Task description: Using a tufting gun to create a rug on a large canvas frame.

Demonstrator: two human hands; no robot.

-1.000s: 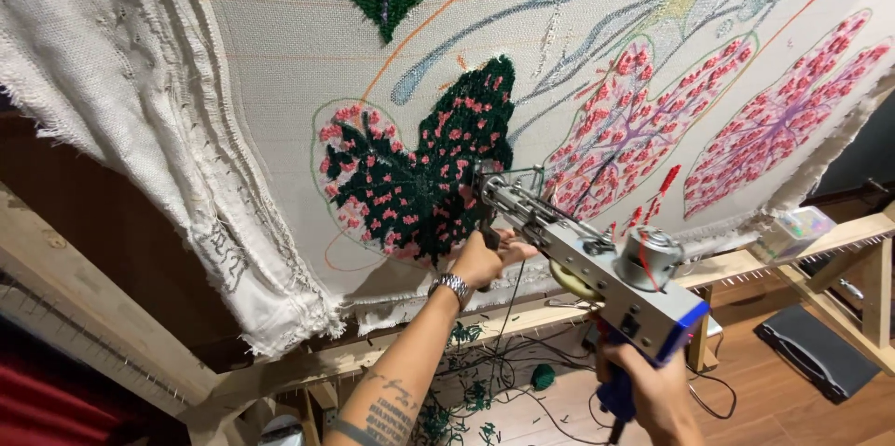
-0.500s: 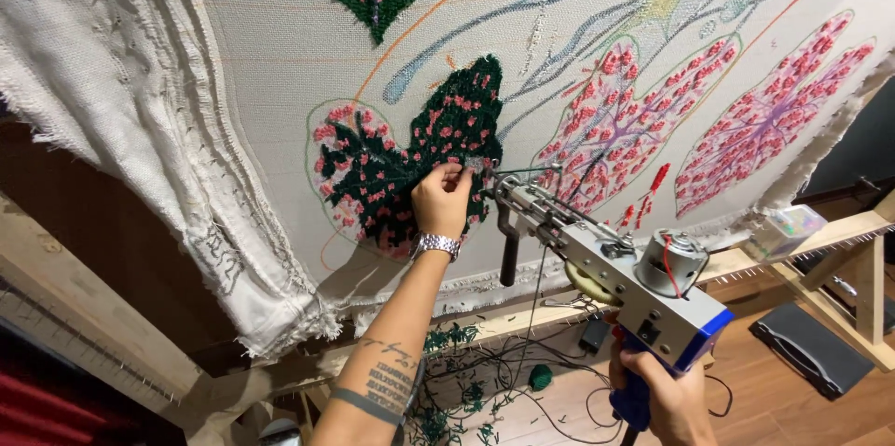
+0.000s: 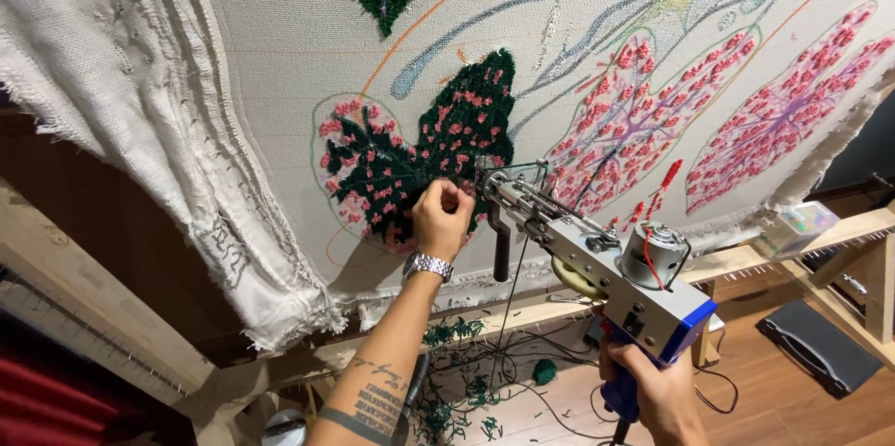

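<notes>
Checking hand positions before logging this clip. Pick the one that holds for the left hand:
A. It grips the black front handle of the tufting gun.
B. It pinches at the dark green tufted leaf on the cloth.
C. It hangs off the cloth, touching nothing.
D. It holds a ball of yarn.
B: the left hand has its fingertips pinched against the dark green leaf, while the right hand alone holds the tufting gun by its blue grip.

The left hand [image 3: 442,219] rests on the cloth [image 3: 280,82], with the tufting gun [image 3: 597,260] just right of it.
</notes>
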